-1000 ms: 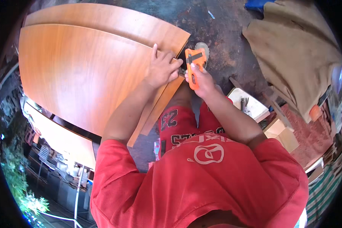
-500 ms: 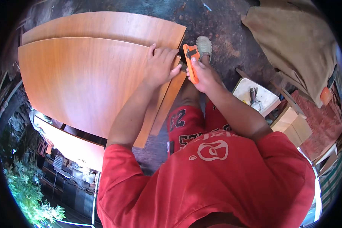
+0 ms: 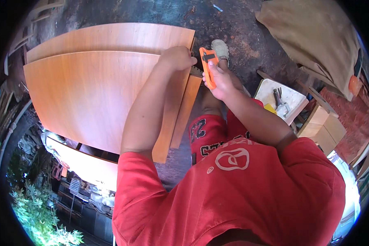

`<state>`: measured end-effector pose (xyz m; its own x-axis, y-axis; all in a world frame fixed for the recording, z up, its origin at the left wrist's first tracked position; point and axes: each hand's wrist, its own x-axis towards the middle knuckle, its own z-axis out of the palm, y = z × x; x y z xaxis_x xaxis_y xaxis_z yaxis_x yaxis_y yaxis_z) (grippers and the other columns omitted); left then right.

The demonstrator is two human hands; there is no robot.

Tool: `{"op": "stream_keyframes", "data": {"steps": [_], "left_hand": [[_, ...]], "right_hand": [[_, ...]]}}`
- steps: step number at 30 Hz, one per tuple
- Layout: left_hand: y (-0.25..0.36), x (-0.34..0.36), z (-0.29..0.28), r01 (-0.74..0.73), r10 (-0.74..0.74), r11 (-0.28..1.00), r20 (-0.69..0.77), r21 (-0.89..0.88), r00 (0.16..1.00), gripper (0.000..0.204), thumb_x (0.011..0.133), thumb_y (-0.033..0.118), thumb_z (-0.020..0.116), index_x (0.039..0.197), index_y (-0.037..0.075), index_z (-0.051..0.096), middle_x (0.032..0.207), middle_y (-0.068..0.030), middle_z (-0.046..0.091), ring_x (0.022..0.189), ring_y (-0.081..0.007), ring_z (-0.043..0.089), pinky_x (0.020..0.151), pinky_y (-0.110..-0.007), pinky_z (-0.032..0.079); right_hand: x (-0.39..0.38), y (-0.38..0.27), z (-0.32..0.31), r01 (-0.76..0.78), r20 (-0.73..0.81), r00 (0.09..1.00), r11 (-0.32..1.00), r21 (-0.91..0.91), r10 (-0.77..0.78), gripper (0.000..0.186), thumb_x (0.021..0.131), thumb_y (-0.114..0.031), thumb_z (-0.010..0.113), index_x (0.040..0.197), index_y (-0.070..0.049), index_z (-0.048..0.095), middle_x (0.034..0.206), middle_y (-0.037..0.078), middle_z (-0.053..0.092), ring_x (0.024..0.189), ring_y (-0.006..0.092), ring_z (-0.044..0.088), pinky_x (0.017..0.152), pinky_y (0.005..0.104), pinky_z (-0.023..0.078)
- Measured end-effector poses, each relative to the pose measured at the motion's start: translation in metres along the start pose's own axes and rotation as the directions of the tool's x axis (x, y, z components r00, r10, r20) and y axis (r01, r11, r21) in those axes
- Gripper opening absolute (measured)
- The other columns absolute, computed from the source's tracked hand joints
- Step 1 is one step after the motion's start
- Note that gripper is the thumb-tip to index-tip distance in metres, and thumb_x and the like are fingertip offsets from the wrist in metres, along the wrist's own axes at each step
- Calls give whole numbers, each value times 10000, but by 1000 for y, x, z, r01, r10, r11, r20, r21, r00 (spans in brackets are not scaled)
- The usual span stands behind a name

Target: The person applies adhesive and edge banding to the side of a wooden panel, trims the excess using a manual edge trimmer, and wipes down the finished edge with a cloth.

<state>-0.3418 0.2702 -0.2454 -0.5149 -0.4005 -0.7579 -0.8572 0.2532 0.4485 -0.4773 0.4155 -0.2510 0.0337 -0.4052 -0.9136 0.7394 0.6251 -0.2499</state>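
A curved, glossy brown wooden panel (image 3: 94,90) fills the left side, with a second curved panel (image 3: 110,36) beyond it. My left hand (image 3: 177,57) is at their right end, bent over the edge with its fingers curled and mostly hidden. Whatever those fingers hold, if anything, cannot be made out. My right hand (image 3: 223,81) grips an orange hand tool (image 3: 208,67) with a dark piece set near its top. The tool is upright, a little to the right of the panel edge, and its exact kind is unclear.
Narrow brown boards (image 3: 185,110) stand beside the panel's right edge. To the right are a white tray (image 3: 266,88) holding pliers and small items, a wooden box (image 3: 322,127) and a brown cloth (image 3: 311,37). My shoe (image 3: 220,49) rests on the dark floor.
My left hand has gone from lying across the panel's edge to curling over its right end, farther away. My right hand keeps hold of the orange tool. The view has shifted slightly.
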Motion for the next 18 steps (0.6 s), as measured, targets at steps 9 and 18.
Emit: {"op": "stream_keyframes", "data": {"steps": [9, 18], "left_hand": [[38, -12, 8, 147, -124, 940, -93, 308, 988, 338, 727, 384, 573, 898, 134, 724, 933, -87, 694, 914, -255, 649, 808, -438, 450], [18, -38, 19, 178, -146, 965, -171, 194, 974, 314, 772, 401, 570, 882, 144, 714, 880, -82, 687, 902, -236, 644, 880, -445, 395]], "right_hand": [[-5, -10, -43, 55, 38, 998, 998, 9, -55, 273, 946, -366, 515, 1040, -109, 507, 743, 37, 519, 616, 137, 528, 516, 249, 446], [-3, -58, 2, 131, 18, 991, 963, -234, -131, 297, 936, -385, 527, 1066, -119, 519, 742, 25, 539, 587, 134, 548, 502, 258, 449]]}}
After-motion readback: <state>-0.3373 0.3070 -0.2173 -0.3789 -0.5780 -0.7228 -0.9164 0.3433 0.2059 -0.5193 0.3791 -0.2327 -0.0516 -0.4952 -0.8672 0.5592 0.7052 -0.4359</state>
